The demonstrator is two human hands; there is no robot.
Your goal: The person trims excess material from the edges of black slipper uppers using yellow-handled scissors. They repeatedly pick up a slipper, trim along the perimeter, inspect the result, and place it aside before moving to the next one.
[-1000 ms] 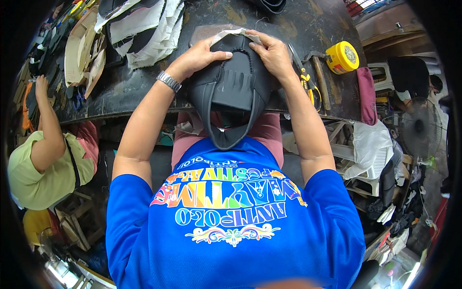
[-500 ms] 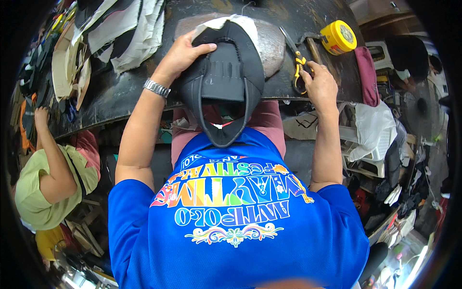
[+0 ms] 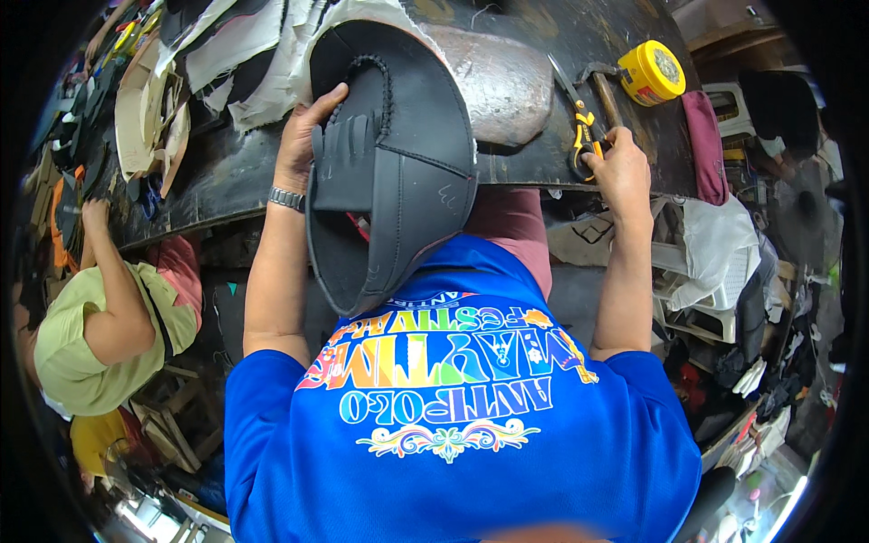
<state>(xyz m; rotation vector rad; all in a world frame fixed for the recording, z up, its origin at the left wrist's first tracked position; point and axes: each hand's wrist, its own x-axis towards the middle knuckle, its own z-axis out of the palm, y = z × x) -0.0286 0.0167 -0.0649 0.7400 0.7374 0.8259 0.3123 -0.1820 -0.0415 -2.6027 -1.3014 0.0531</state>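
My left hand (image 3: 303, 140) is closed on a black shoe upper (image 3: 425, 185), its thumb over the inner edge. The upper has a braided-looking seam round the toe panel and white lining showing along its far rim. It is tilted over my lap and the table edge, one side turned up. On the table at right, my right hand (image 3: 622, 176) is curled, thumb against the black-and-yellow handles of scissors (image 3: 584, 136), whose blades point away. A hammer (image 3: 606, 95) lies just beyond, its wooden handle running toward my fingers, partly hidden.
A smooth stone slab (image 3: 502, 86) lies behind the upper. A yellow tub (image 3: 652, 72) and a maroon cloth item (image 3: 701, 145) are at the right. Material scraps (image 3: 231, 54) cover the left of the dark table (image 3: 217, 181). Another person (image 3: 118, 326) in light green sits at left.
My left hand has swung the upper left and toward me, turning its side up and uncovering more of the slab. The right hand has drawn back slightly beside the scissors.
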